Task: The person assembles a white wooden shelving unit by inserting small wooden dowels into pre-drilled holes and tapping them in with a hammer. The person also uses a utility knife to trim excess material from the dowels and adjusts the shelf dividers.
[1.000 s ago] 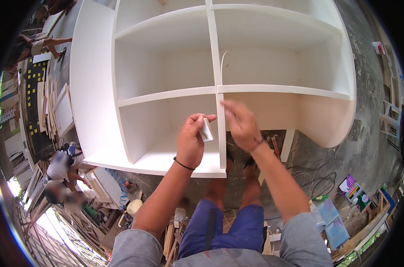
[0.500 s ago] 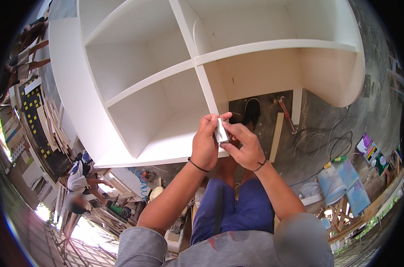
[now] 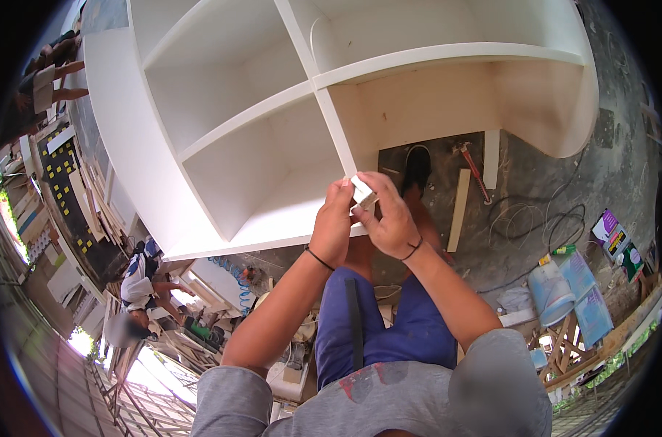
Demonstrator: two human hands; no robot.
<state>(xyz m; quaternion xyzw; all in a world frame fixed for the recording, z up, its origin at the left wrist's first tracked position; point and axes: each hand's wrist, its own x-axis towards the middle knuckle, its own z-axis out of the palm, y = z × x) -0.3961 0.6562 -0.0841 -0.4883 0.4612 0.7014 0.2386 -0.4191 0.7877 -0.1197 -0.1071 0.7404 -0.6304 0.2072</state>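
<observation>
A small white rectangular block [image 3: 362,190] with a greyish-brown side is held between my two hands, over the front edge of a white shelf unit [image 3: 258,120]. The fingers of my left hand [image 3: 334,227] are closed on its left side. My right hand [image 3: 389,221] grips it from the right, thumb below and fingers curled over the top. Exactly what the block is, I cannot make out. Just beyond my hands a divider of the shelf unit runs away from me, with open compartments on both sides.
A red-handled hammer [image 3: 473,171] and a pale wood strip [image 3: 459,211] lie on the floor at the right. Further right are loose cables [image 3: 557,218], a white bucket [image 3: 549,291] and blue sheets [image 3: 592,313]. A person [image 3: 143,288] works at the left, among timber pieces.
The block has tilted in my hands, and its end now points up and left. My hands have risen slightly, and my right fingers have shifted over its top. The view has moved a little.
</observation>
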